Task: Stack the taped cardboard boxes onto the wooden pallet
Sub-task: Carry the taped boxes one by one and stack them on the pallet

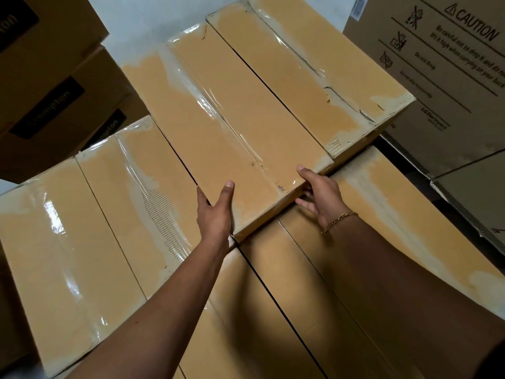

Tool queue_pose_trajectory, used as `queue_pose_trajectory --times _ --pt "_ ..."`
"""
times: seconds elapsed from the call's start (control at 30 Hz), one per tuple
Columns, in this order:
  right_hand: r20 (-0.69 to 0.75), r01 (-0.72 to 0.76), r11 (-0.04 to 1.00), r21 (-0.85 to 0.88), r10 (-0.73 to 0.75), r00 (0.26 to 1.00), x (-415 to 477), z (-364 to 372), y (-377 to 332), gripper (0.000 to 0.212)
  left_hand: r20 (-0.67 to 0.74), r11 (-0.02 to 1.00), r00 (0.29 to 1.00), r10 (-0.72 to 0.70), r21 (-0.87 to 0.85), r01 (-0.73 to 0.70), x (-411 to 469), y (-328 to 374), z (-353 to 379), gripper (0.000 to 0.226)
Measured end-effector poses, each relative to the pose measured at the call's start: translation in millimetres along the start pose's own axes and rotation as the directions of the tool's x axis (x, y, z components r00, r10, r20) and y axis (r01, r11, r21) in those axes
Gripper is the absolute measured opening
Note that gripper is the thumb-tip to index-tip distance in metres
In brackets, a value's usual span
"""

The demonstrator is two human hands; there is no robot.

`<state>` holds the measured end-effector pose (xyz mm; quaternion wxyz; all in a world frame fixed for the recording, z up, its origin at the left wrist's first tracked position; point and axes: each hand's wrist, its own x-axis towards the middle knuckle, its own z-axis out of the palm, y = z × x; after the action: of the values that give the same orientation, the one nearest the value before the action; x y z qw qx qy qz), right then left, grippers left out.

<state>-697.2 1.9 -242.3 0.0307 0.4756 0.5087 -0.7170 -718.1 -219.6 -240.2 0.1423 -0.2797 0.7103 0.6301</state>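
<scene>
Several tan cardboard boxes sealed with clear tape lie side by side in a stack. The middle box (218, 132) runs away from me, on top of lower boxes (300, 269). My left hand (216, 212) grips its near left corner, thumb on the top face. My right hand (318, 196) holds the near end face on the right, thumb at the top edge, fingers on the front. Another taped box (308, 64) lies to its right and one (82, 214) to its left. The pallet is hidden.
A large printed carton (442, 77) with caution marks stands at the right. Brown cartons with dark labels (54, 99) are piled at the upper left. A strip of pale wall or floor (164, 20) shows at the top between them.
</scene>
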Motion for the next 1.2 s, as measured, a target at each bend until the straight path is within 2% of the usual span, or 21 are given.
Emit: queue_pose_trajectory --times 0.07,0.13,0.3,0.4,0.5,0.6,0.9,1.07,1.2 --pt "0.014 -0.009 1.0 -0.014 0.009 1.0 -1.0 0.2 -0.9 0.082 -0.004 1.0 1.0 -0.012 -0.005 0.012 0.7 1.2 0.1 0.108" --pt "0.012 -0.015 1.0 -0.021 0.015 1.0 -1.5 -0.2 -1.0 0.072 0.004 1.0 1.0 -0.012 -0.015 0.012 0.7 2.4 0.3 0.111" --pt "-0.018 0.0 0.999 -0.041 -0.001 1.0 -6.9 2.3 -1.7 0.109 0.018 1.0 1.0 0.006 0.006 -0.006 -5.2 6.9 -1.8 0.113" --pt "-0.017 -0.004 0.998 -0.064 0.003 1.0 -12.3 1.0 -3.2 0.118 0.024 0.998 1.0 -0.009 0.057 0.007 -7.4 9.5 -3.0 0.105" --pt "-0.026 -0.002 0.996 -0.091 0.0 1.0 -18.5 -0.6 -0.1 0.113 0.047 0.995 0.998 -0.038 0.099 0.034 -8.8 14.6 -5.8 0.109" --pt "-0.061 0.055 0.992 -0.113 -0.062 0.996 -23.9 -4.1 3.3 0.107 0.067 0.992 0.997 -0.036 0.121 0.028 -10.3 19.2 -9.4 0.115" --pt "-0.054 0.118 0.985 -0.128 -0.126 0.991 -30.1 -4.1 -7.2 0.089 0.094 0.993 0.995 -0.02 0.114 0.009 1.8 10.2 -12.0 0.13" --pt "-0.066 0.122 0.978 -0.167 -0.135 0.989 -34.0 -2.6 -7.0 0.089 0.106 0.983 0.994 -0.028 0.182 0.008 1.6 12.5 -11.7 0.127" --pt "-0.063 0.131 0.964 -0.229 -0.149 0.987 -47.5 -0.5 -2.8 0.091 0.173 0.965 0.984 -0.032 0.261 -0.015 -10.4 23.3 -20.6 0.122"
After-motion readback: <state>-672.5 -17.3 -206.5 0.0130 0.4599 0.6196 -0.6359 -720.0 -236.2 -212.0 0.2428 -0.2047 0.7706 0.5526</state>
